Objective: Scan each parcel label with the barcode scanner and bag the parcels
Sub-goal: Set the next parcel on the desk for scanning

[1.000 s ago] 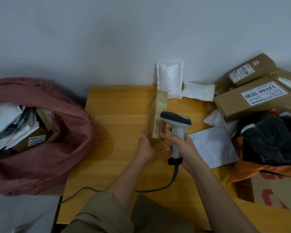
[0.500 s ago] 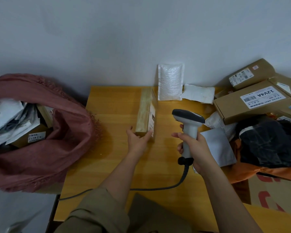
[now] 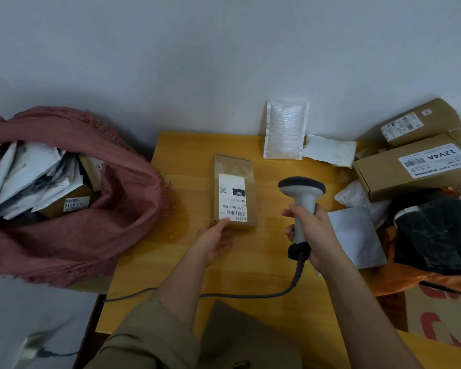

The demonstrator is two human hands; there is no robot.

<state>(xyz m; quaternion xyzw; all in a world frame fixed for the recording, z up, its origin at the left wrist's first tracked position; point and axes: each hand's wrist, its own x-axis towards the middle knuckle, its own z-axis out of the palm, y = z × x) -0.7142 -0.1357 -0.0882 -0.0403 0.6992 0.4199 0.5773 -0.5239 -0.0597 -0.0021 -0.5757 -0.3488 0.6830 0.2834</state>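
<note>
Far left: dusty-pink cloth bag [image 3: 72, 235] slumped beside the table, mouth open, stuffed with white and grey poly mailers [image 3: 24, 179] and a brown box with a small white label [image 3: 76, 203].

Yellow wooden table [image 3: 181, 155] sits against a pale wall. On it, left of centre, a flat brown cardboard parcel [image 3: 234, 166] lies label-up — white shipping label [image 3: 232, 198] with barcode at its near end, print reading upside down from this view.

Left hand [image 3: 213, 241] is at the parcel's near edge, fingers fairly straight and relaxed, thumb tip touching the near-left corner of the label; not gripping.

Right of the parcel, the right hand [image 3: 314, 235] is wrapped round the handle of a grey-and-black corded barcode scanner [image 3: 302, 198] — held upright, head above the fist, apart from the parcel. Its dark cable [image 3: 250, 295] trails along the near table toward the left edge.

Far side of the table: a white bubble mailer [image 3: 285, 129] leaning on the wall, a flat white envelope [image 3: 329, 150] beside it.

Right: a grey poly mailer [image 3: 357, 235] just right of the scanner hand, a long brown carton marked 12V4A [image 3: 389, 177], another brown labelled carton [image 3: 421, 123] behind it, a black plastic bag [image 3: 437, 235] on top of orange plastic [image 3: 410, 280].
</note>
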